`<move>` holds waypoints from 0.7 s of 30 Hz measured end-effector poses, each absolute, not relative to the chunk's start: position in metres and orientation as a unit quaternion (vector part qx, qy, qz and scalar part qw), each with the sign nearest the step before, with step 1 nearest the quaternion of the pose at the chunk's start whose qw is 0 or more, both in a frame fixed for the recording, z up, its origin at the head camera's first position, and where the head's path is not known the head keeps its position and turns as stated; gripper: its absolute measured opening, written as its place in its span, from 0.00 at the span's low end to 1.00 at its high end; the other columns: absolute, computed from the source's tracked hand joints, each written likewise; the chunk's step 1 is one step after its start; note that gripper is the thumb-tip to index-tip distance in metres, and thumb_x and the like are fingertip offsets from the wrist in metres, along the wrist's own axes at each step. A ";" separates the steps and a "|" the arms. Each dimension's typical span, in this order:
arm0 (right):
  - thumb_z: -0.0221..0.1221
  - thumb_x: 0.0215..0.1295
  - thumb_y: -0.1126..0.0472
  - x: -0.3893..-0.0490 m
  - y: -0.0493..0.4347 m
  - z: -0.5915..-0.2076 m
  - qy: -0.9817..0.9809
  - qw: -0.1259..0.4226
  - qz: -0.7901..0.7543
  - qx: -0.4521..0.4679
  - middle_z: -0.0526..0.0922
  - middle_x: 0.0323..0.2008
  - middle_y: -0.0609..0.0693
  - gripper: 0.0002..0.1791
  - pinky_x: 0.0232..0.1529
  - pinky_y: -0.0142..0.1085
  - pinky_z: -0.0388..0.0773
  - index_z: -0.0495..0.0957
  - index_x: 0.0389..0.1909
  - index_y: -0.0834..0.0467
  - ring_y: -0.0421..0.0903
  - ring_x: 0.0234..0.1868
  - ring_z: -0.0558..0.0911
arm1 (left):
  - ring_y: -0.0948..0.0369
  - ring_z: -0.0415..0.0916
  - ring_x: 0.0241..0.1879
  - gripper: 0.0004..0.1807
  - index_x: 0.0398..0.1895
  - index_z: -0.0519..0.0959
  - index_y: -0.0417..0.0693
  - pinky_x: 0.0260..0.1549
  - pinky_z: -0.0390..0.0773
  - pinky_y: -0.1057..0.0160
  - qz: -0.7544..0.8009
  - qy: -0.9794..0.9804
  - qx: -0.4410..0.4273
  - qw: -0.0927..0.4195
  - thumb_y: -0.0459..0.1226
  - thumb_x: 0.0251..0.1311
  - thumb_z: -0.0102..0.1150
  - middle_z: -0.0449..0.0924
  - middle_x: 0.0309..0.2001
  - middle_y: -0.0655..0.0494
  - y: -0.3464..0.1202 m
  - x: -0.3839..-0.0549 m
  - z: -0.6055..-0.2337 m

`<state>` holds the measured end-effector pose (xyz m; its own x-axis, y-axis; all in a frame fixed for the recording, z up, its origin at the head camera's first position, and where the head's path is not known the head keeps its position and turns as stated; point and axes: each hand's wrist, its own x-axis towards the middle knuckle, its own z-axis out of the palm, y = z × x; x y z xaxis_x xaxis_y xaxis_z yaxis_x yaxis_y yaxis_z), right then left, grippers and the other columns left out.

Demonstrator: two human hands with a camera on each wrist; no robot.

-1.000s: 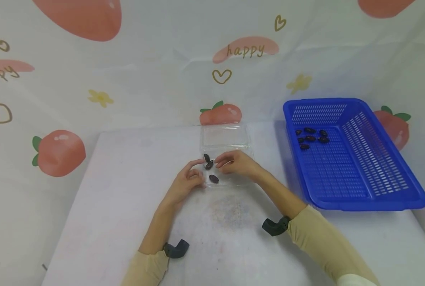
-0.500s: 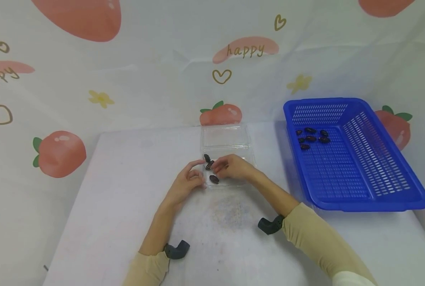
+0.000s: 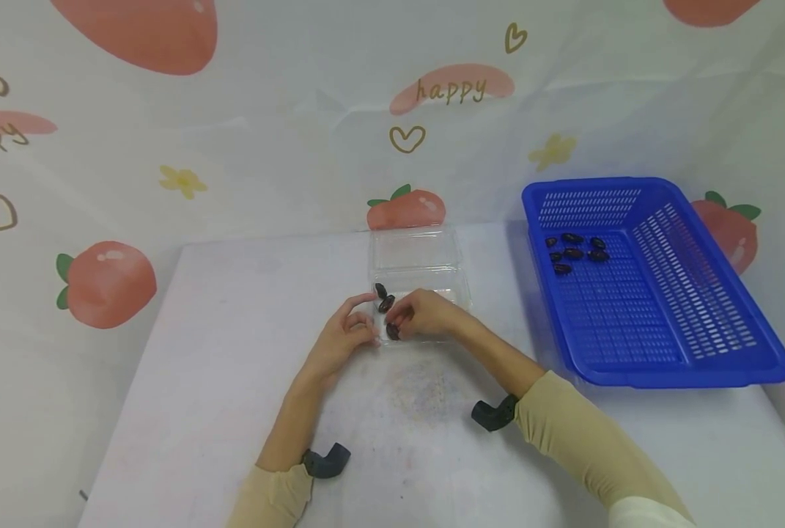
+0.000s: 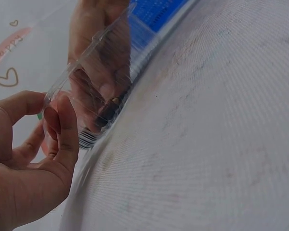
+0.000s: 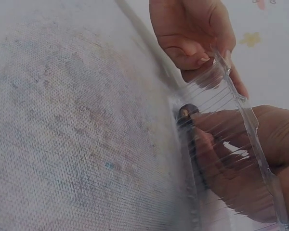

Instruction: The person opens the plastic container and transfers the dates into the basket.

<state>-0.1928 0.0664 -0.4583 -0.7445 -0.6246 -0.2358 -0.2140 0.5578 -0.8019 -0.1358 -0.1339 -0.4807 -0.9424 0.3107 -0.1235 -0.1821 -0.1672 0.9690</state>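
A clear plastic clamshell box (image 3: pixel 416 282) lies with its lid folded back at the middle of the table. My left hand (image 3: pixel 338 343) holds its left side, fingers curled at the rim in the left wrist view. Inside the box, my right hand (image 3: pixel 426 314) pinches a dark brown date (image 3: pixel 392 332) near the front left corner. Through the clear wall, that date (image 5: pixel 187 113) shows at the fingertips in the right wrist view. Two more dates, one farther back (image 3: pixel 380 290) and one nearer (image 3: pixel 386 303), lie along the box's left side.
A blue slotted basket (image 3: pixel 629 315) stands to the right, with several dates (image 3: pixel 573 254) at its far left end. White cloth covers the table (image 3: pixel 247 308). Behind it hangs a printed backdrop (image 3: pixel 286 147). Both forearms carry dark wrist mounts.
My right hand has moved left and toward me, from beside the middle date to the front one, which it now pinches. My left hand has stayed at the box's side.
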 end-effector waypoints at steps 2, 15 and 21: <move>0.64 0.43 0.71 -0.193 0.066 -0.459 0.849 0.248 -0.390 -0.257 0.81 0.26 0.46 0.16 0.34 0.29 0.75 0.82 0.37 0.58 0.37 0.29 0.77 | 0.58 0.72 0.31 0.32 0.62 0.63 0.48 0.35 0.79 0.59 0.763 0.624 0.054 0.161 0.24 0.51 0.57 0.68 0.30 0.50 -0.134 -0.136 -0.481; 0.65 0.41 0.71 -0.193 0.066 -0.461 0.844 0.232 -0.407 -0.262 0.81 0.24 0.45 0.11 0.33 0.30 0.75 0.80 0.30 0.59 0.38 0.28 0.79 | 0.58 0.72 0.30 0.31 0.61 0.64 0.49 0.34 0.78 0.59 0.769 0.618 0.041 0.161 0.25 0.52 0.58 0.68 0.30 0.51 -0.133 -0.135 -0.481; 0.64 0.47 0.69 -0.192 0.066 -0.459 0.838 0.253 -0.422 -0.234 0.81 0.25 0.45 0.09 0.33 0.31 0.73 0.80 0.32 0.58 0.40 0.30 0.79 | 0.59 0.72 0.31 0.31 0.61 0.64 0.50 0.35 0.78 0.59 0.769 0.617 0.045 0.162 0.25 0.53 0.58 0.68 0.30 0.51 -0.133 -0.136 -0.482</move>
